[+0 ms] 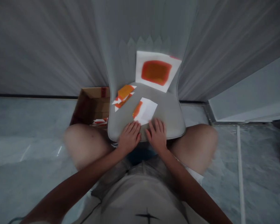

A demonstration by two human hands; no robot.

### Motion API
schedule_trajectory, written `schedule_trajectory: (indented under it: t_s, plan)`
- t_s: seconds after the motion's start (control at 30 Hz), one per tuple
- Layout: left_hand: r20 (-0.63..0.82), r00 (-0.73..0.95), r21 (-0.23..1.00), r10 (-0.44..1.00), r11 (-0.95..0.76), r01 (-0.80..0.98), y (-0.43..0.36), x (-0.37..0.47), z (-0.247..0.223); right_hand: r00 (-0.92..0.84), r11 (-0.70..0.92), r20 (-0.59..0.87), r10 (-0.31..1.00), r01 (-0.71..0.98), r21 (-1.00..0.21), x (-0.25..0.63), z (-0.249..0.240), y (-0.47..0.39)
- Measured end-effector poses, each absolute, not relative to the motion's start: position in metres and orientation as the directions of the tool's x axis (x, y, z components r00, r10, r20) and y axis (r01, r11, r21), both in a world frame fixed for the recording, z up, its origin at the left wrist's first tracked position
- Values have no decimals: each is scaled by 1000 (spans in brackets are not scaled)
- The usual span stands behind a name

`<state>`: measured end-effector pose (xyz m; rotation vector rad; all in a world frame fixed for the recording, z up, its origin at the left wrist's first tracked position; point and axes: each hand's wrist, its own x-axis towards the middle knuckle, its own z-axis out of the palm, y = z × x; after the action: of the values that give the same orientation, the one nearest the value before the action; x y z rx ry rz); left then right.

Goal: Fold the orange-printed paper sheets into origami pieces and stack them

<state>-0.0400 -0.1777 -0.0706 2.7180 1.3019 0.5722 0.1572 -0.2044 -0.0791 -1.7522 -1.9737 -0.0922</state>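
Note:
On the seat of a grey chair [172, 121] lies a small white sheet of paper [148, 109] with an orange strip along its left side. My left hand [130, 137] rests flat at the sheet's lower left corner, fingers stretched out and nothing gripped. Fingertips of my right hand [157, 134] touch or nearly touch its lower right edge; they are spread on the seat. Left of the sheet is a small pile of folded orange-and-white paper pieces [124, 94]. A larger white sheet with an orange-brown square [156, 71] leans against the backrest.
An open cardboard box [84, 107] stands on the floor left of the chair, with some red-and-white papers [100, 121] inside. My knees flank the seat. A grey curtain [49, 46] hangs behind, and a pale panel [252, 90] is at the right.

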Motion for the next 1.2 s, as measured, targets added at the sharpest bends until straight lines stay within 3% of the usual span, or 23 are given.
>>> schedule_trajectory:
  t_s: [0.4,0.6,0.83,1.2]
  plan:
    - [294,573,213,765,-636,741,-179,-38,-71,-82,235,397,914,905,-354,127,-79,-194]
    - [303,562,219,770,-630,745,-179,-39,-70,-171,309,402,900,899,-309,129,-84,-197]
    - [321,554,224,768,-630,744,-180,-37,-70,-139,280,374,917,892,-356,127,-82,-197]
    - [348,554,226,756,-641,733,-179,-39,-72,-174,317,416,893,899,-304,129,-86,-195]
